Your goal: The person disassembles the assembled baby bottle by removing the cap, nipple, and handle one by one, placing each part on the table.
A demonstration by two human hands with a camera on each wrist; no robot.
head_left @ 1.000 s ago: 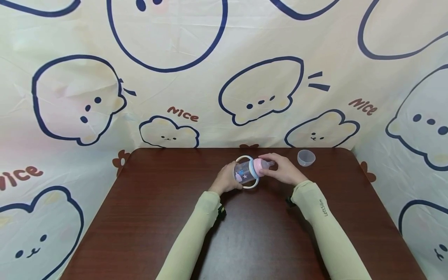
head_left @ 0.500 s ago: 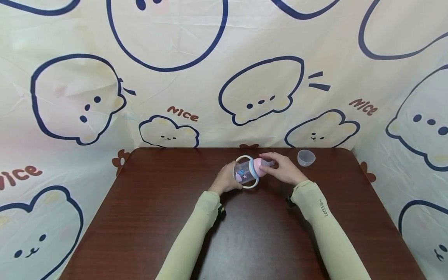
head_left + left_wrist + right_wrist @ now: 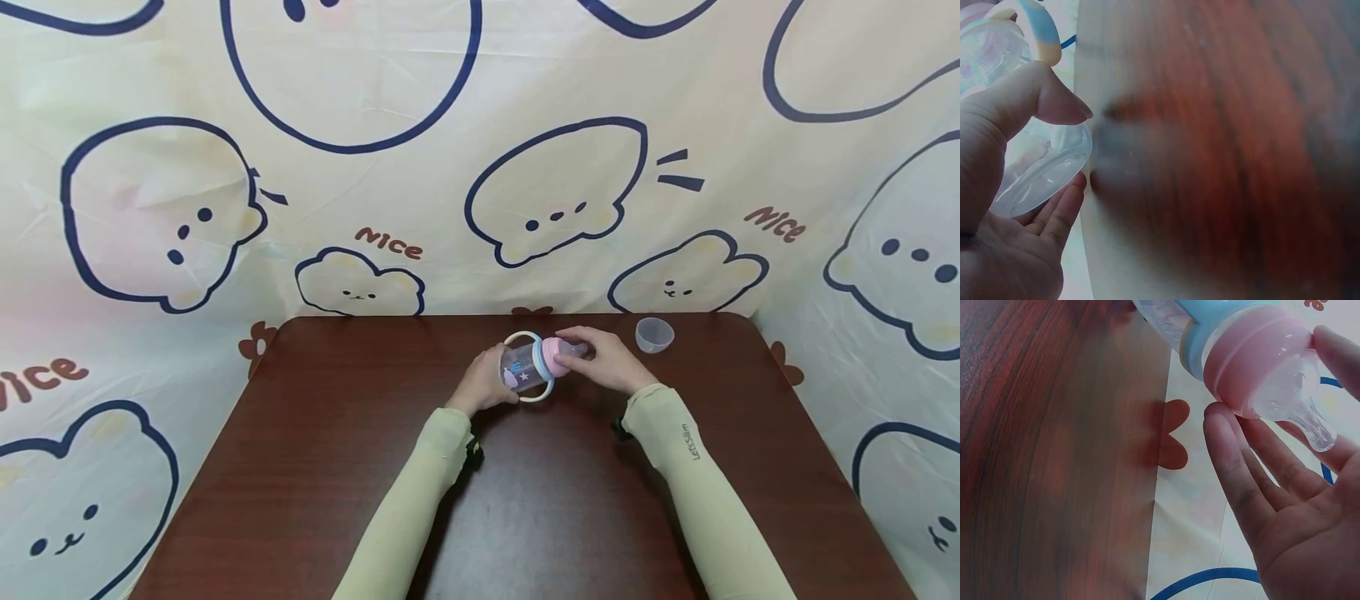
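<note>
Right wrist view: my right fingers (image 3: 1230,444) pinch the pink collar (image 3: 1250,359), nipple (image 3: 1317,428) palmward; my left fingers (image 3: 1065,215), curled round the bottle (image 3: 519,367), should brace it firmly.

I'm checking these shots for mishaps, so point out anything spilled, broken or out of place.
Nothing looks spilled, broken or out of place. The bottle is tilted, but the left hand holds its body and the right hand its pink ring. The clear cup sits apart on the table.
</note>
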